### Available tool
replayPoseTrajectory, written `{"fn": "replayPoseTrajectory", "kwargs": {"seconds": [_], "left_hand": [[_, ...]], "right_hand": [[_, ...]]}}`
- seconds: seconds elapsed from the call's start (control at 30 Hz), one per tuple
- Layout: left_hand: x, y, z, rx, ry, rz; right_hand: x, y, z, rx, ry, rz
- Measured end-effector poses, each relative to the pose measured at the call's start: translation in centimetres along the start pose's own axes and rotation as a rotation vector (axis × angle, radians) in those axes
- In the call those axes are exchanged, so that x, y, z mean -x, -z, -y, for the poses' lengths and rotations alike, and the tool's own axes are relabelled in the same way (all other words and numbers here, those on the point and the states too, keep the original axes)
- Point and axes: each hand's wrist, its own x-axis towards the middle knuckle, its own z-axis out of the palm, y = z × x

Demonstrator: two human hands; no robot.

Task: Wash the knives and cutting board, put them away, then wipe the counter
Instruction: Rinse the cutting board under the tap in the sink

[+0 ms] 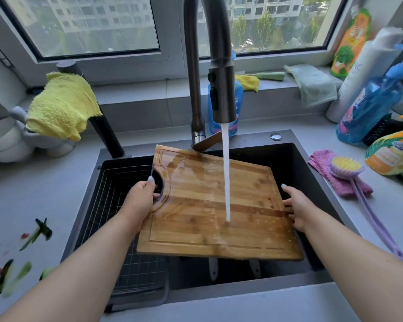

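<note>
- Head view: your left hand (142, 196) grips the cutting board (215, 205) at its handle hole, and your right hand (296, 209) clasps the opposite edge.
- You hold the board tilted over the sink (296, 154), with the faucet (221, 89) stream hitting it.

Wooden cutting board (209, 205), banded grain, wet and glossy under running water. Brushed dark metal faucet (205, 66), satin sheen. Matt black sink (312, 163) with a thin wire basket (116, 217) along its left edge. Smooth, matt pale-grey counter (33, 194). Fluffy yellow terry cloth (61, 105) at the far left corner. Nubby pink cloth (335, 177) by the right edge, under a plastic brush (346, 168). Glossy blue plastic bottle (368, 105).
</note>
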Motion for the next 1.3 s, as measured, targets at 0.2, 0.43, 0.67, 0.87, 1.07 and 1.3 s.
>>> {"fn": "replayPoseTrajectory", "kwargs": {"seconds": [0.2,0.43,0.67,0.87,1.07,1.3], "left_hand": [[0.7,0.2,-0.1,0.110,0.104,0.071],[1.7,0.7,-0.1,0.245,0.159,0.069],[3.2,0.6,-1.6,0.394,0.065,-0.081],[4.4,0.1,-3.0,0.598,-0.008,-0.242],[5.1,-0.3,-3.8,0.734,-0.034,-0.398],[5.1,0.4,-4.5,0.772,-0.075,-0.494]], "right_hand": [[0.1,-0.4,0.2,-0.029,0.009,0.050],[-1.1,-0.2,-0.9,-0.082,0.030,0.041],[-0.7,-0.2,-0.2,-0.150,0.061,0.060],[-0.4,0.3,0.7,-0.299,0.121,0.066],[0.0,0.8,1.4,-0.432,0.088,0.079],[0.6,1.8,2.6,-0.546,0.044,0.176]]}}
